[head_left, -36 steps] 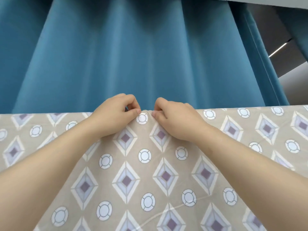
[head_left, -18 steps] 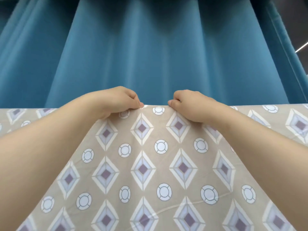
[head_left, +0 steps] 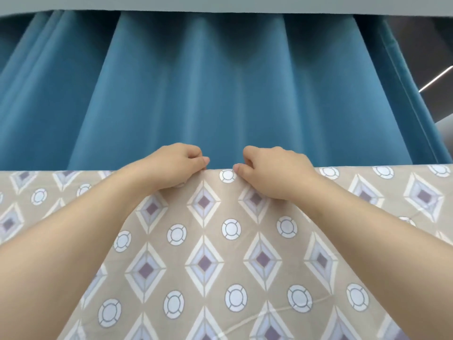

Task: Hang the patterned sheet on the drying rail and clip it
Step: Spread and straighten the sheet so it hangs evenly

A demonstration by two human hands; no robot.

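Whatever bears the top fold of the patterned sheet (head_left: pixel 203 241) lies under the cloth, unseen. The curled fingertips of the left hand (head_left: pixel 171 168) and the right hand (head_left: pixel 274 174) tuck out of sight, and the sheet itself runs off the lower and side edges.

Left hand (head_left: pixel 171 168) and right hand (head_left: pixel 274 173) have slid apart along the sheet (head_left: pixel 203 241) top edge. The thumbs nearly met 1 s ago; now there's a clear gap. The edge bump between them has flattened. The view has tilted up, so a grey strip (head_left: pixel 220 3) now shows well above that edge.
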